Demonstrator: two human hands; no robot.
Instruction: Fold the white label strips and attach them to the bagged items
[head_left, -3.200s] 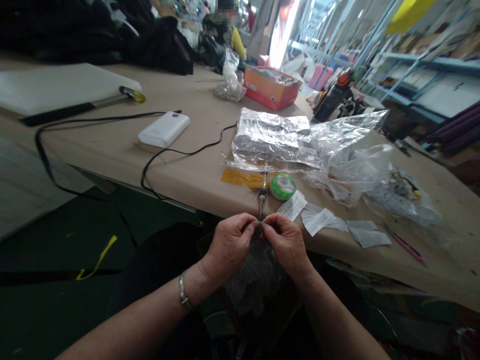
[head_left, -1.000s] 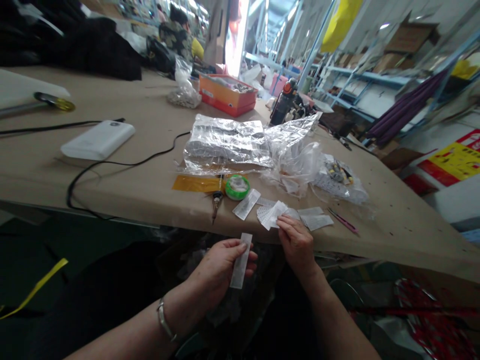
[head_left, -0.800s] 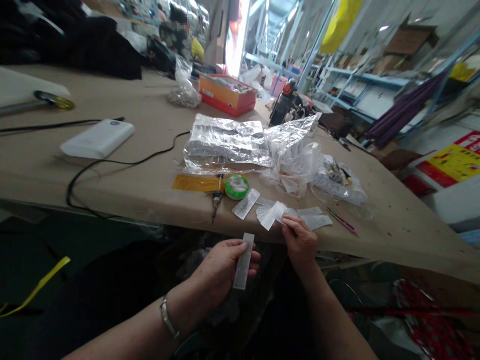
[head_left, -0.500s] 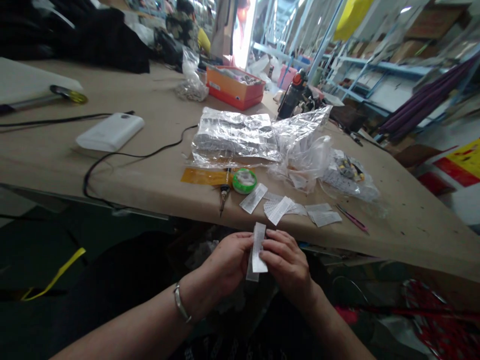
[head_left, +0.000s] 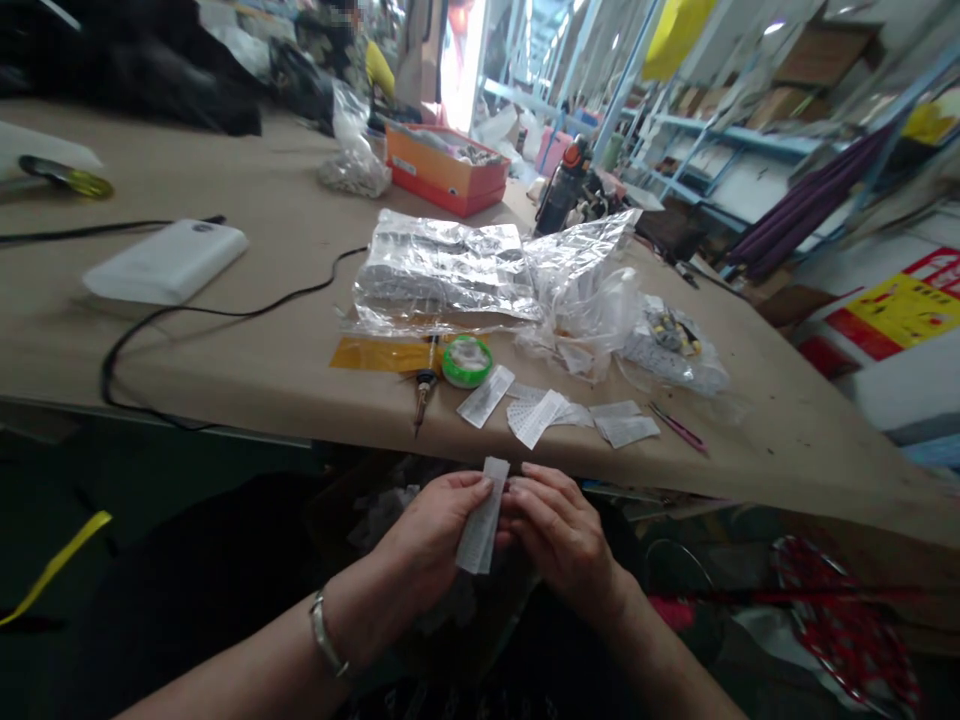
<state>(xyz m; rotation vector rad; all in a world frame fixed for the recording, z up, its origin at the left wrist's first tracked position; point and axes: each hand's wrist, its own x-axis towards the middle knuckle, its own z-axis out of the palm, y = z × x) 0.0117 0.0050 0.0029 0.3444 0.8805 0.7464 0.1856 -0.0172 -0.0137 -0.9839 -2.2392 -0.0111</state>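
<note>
Below the near edge of the brown table (head_left: 247,360), both my hands hold a small stack of narrow white label strips (head_left: 481,516). My left hand (head_left: 431,535) pinches the strips from the left, a metal bracelet on its wrist. My right hand (head_left: 556,532) closes on them from the right. More white label strips (head_left: 537,416) lie fanned on the table just beyond my hands. A soldering iron (head_left: 422,384) and a green reel (head_left: 466,360) lie to their left.
Crinkled foil and clear plastic bags (head_left: 480,272) fill the table's middle. A white power bank (head_left: 166,261) with a black cable (head_left: 225,312) lies left, pink tweezers (head_left: 678,426) right. An orange box (head_left: 445,178) and a black bottle (head_left: 561,192) stand farther back. Another person sits at the far end.
My right hand picked a label strip off the table pile and brought it to the strip in my left hand. Both hands now hold the strips together. The view shifted slightly.
</note>
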